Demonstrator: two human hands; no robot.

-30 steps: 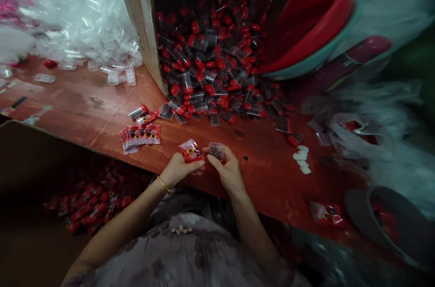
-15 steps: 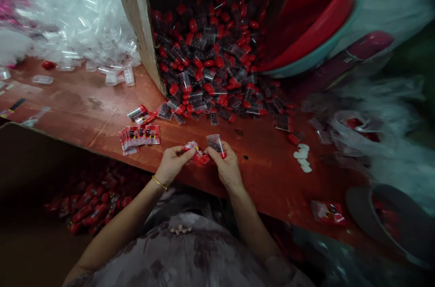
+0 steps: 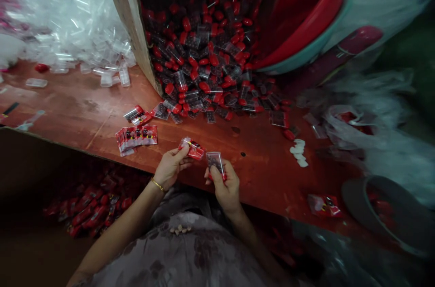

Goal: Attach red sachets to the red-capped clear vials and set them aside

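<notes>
My left hand (image 3: 171, 165) is closed on a red printed plastic sleeve (image 3: 195, 150), thumb on top, above the table's front edge. In my right hand (image 3: 227, 185) is a clear tube with a red cap (image 3: 215, 165), dark bits showing inside; its clear end points away from me. Sleeve and tube are close together but apart. Left of my hands, a fanned stack of red printed sleeves (image 3: 136, 136) lies on the table, with another capped tube (image 3: 133, 112) just behind it.
A cardboard box (image 3: 144, 42) on its side spills red-capped tubes (image 3: 204, 74) onto the red-brown table (image 3: 102, 110). Clear empty tubes (image 3: 81, 20) heap at left. Red bowl (image 3: 306, 15) leans at back right; white pieces (image 3: 299, 153) and a grey container (image 3: 387, 214) sit right. Wrapped items (image 3: 91, 208) fill a space below left.
My right hand has drawn the tube down toward me, away from the sleeve. My left hand has lifted the sleeve slightly, and it now shows flatter. The camera view has shifted a little.
</notes>
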